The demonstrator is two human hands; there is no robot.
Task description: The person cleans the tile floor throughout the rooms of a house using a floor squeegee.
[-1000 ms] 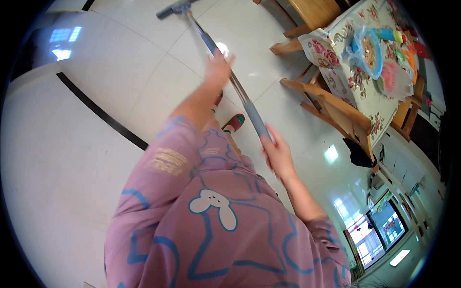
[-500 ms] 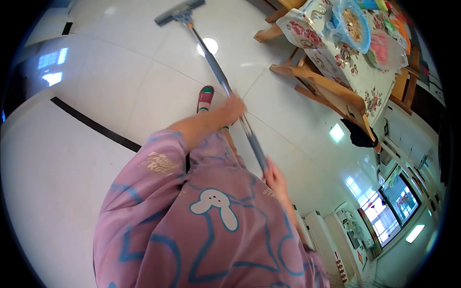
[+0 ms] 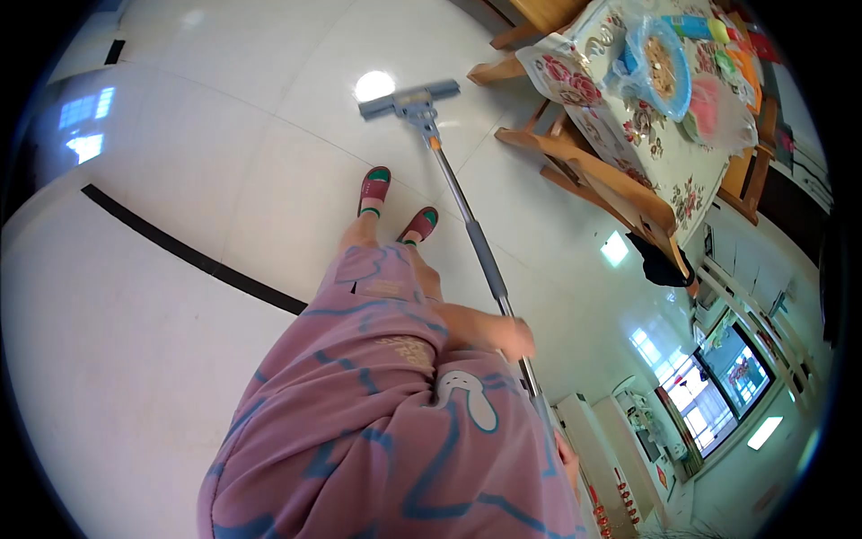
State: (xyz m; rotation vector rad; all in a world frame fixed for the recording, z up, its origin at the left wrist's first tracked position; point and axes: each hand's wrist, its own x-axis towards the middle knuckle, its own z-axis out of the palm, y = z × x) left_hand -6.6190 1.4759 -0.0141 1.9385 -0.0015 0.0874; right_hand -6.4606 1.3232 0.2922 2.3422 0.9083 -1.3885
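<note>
Holding the mop (image 3: 486,260) beside the slippers (image 3: 376,182), the left hand (image 3: 515,340) clamped its pole; the right hand (image 3: 567,458)'s grip was unclear.

clothing (image 3: 359,431): mauve, blue lines | mop (image 3: 417,101): grey, orange collar (image 3: 435,143) | counter cover (image 3: 660,126): cream, red florals | shoes (image 3: 375,185): maroon, green | chairs (image 3: 620,184): brown

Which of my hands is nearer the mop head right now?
Your left hand. It is around the metal pole, between the mop head and your right hand, which is farther back beside your shirt and partly hidden.
</note>
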